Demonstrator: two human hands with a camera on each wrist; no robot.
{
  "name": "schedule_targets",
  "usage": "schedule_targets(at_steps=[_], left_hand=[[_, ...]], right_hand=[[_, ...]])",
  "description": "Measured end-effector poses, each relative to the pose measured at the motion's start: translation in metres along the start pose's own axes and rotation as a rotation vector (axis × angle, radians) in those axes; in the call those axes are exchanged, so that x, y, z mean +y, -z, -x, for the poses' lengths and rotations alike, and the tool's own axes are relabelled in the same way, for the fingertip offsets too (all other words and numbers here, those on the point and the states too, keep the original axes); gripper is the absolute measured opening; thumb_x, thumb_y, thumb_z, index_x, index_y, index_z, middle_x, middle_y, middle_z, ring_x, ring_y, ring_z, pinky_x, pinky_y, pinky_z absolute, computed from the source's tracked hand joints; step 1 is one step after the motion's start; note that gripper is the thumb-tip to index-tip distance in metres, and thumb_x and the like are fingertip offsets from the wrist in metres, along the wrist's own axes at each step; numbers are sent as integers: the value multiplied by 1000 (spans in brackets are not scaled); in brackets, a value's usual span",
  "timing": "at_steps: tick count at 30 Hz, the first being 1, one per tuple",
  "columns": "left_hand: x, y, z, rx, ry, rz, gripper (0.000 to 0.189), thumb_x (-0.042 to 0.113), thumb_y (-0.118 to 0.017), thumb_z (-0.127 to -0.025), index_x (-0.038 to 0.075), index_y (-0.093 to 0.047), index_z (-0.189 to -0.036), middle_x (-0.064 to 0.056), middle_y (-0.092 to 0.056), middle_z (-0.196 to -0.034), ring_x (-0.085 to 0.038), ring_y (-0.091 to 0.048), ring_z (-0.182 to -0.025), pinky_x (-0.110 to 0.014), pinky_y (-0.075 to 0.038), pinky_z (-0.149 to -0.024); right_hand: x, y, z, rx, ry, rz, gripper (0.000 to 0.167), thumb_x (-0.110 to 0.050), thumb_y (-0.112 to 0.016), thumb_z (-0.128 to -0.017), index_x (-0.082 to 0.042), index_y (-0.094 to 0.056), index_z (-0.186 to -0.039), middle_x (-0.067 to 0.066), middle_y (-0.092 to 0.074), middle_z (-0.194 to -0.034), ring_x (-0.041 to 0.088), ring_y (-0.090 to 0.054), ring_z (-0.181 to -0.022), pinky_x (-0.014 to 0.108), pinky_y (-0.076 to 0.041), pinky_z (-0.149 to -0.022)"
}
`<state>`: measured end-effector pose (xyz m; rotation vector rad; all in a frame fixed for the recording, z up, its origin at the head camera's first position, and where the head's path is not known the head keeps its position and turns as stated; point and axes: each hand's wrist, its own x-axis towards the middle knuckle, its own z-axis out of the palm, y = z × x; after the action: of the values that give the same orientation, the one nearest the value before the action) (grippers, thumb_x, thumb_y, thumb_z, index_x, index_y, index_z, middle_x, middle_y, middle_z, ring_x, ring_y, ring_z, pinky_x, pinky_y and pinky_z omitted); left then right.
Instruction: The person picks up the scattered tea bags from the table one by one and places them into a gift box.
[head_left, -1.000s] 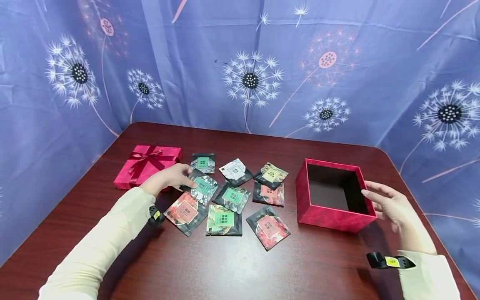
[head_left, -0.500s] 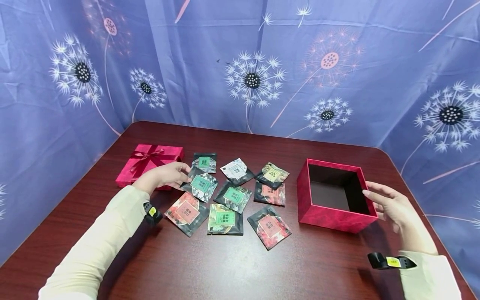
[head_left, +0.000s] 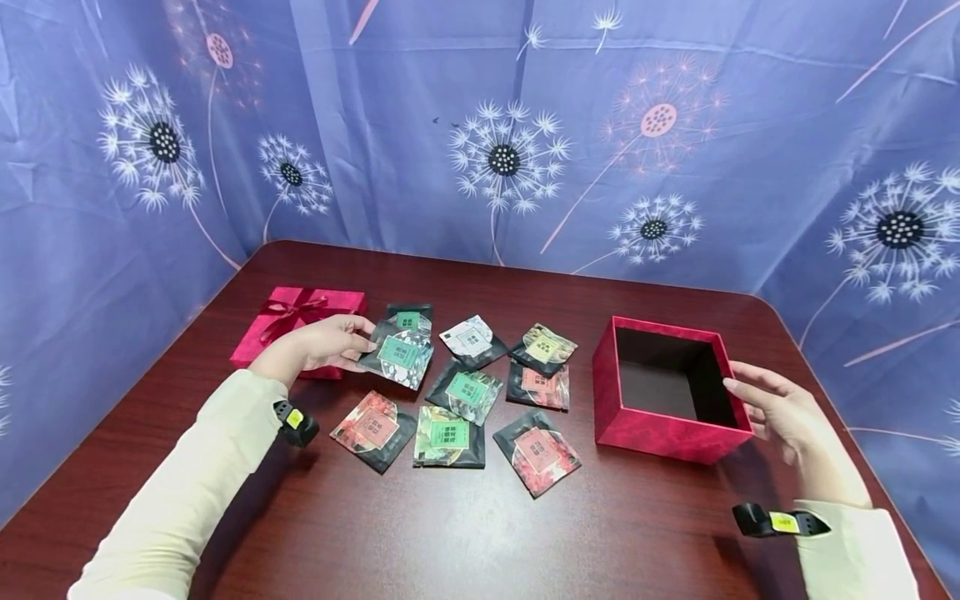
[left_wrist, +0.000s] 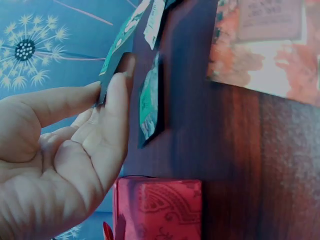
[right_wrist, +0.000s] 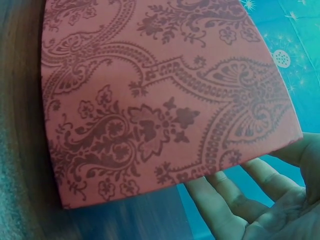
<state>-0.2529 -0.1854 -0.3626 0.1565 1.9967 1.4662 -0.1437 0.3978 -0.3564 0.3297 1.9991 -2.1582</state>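
Observation:
My left hand (head_left: 333, 342) pinches a black tea sachet with a green label (head_left: 397, 354) by its left edge, between thumb and fingers. The sachet is tilted up off the table and overlaps another green-label sachet (head_left: 408, 318) behind it. In the left wrist view the held sachet (left_wrist: 120, 40) shows nearly edge-on. My right hand (head_left: 783, 417) holds the open pink-red box (head_left: 675, 433) at its right wall, thumb at the rim and fingers around the far corner. The box's patterned wall (right_wrist: 150, 100) hides those fingertips in the right wrist view.
Several more sachets lie mid-table, including a red-label one (head_left: 373, 432), a yellow-green one (head_left: 450, 437) and another red one (head_left: 537, 452). The ribbon-tied lid (head_left: 296, 317) sits at the left, behind my left hand. A dandelion-print curtain (head_left: 480, 125) borders the table (head_left: 480, 533).
My left hand has raised the green-label sachet off the red-label one and drawn it slightly back and left. The right hand and box have stayed put.

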Motion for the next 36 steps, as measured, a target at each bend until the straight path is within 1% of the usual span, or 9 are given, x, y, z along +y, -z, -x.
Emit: schedule_targets(at_steps=[5,11,15,19,20,23,27,31,36], left_hand=[[4,-1,0,-5,-27,31,31,0,-44,-95,-7,-35,-124,1,-62,-91,-9,-63,-80,-44,-50,-93],[15,-9,1,-1,-32,57,38,1,-45,-94,-6,-31,-128,0,-58,-90,-8,-60,-77,-48,-45,-97],[24,-14,-1,-20,-48,75,45,2,-44,-94,-7,-24,-133,1,-52,-82,-6,-53,-69,-45,-48,-96],[32,-21,-6,-38,-44,91,49,1,-43,-93,-6,-20,-136,1,-46,-77,-6,-47,-63,-42,-49,-94],[35,-23,-7,-43,-44,96,51,1,-43,-93,-6,-19,-137,0,-46,-79,-6,-48,-64,-42,-48,-95],[42,-28,-12,-55,-52,97,55,1,-42,-93,-6,-16,-141,-5,-48,-95,-6,-55,-75,-40,-50,-94],[53,-36,-18,-69,-66,99,55,0,-41,-93,-6,-16,-142,-12,-43,-110,-7,-57,-84,-33,-53,-86],[65,-44,-25,-87,-76,119,48,-1,-41,-94,-6,-22,-137,-11,-46,-107,-8,-59,-82,-35,-53,-86],[84,-55,-31,-106,-85,131,27,-4,-43,-92,-3,-39,-119,-3,-59,-91,-10,-63,-74,-33,-55,-77]], right_hand=[[1,0,0,-15,6,-6,29,-11,-61,-92,-38,-70,-96,-7,-72,-80,10,-67,-66,28,-57,-61],[5,1,0,-35,-2,-33,30,-10,-60,-93,-38,-70,-97,-8,-72,-83,11,-68,-70,30,-57,-62],[5,1,0,-34,6,-37,31,-9,-60,-93,-38,-70,-98,-8,-72,-83,11,-68,-70,29,-57,-62],[4,2,-1,-35,12,-60,32,-8,-60,-92,-36,-71,-99,-6,-72,-83,11,-68,-69,29,-57,-61],[3,2,-1,-34,13,-62,32,-7,-60,-92,-36,-71,-99,-6,-73,-83,11,-68,-69,29,-57,-61],[2,2,-1,-30,12,-66,32,-7,-60,-92,-36,-71,-99,-7,-73,-84,11,-69,-71,30,-57,-62],[2,2,0,-21,6,-68,32,-8,-60,-92,-37,-71,-99,-8,-73,-85,11,-69,-72,30,-57,-62],[3,2,0,-25,6,-75,31,-8,-59,-93,-37,-71,-100,-7,-73,-86,11,-69,-73,30,-57,-63],[4,2,0,-43,15,-78,32,-8,-57,-94,-36,-70,-101,-8,-73,-88,12,-70,-76,31,-58,-64]])
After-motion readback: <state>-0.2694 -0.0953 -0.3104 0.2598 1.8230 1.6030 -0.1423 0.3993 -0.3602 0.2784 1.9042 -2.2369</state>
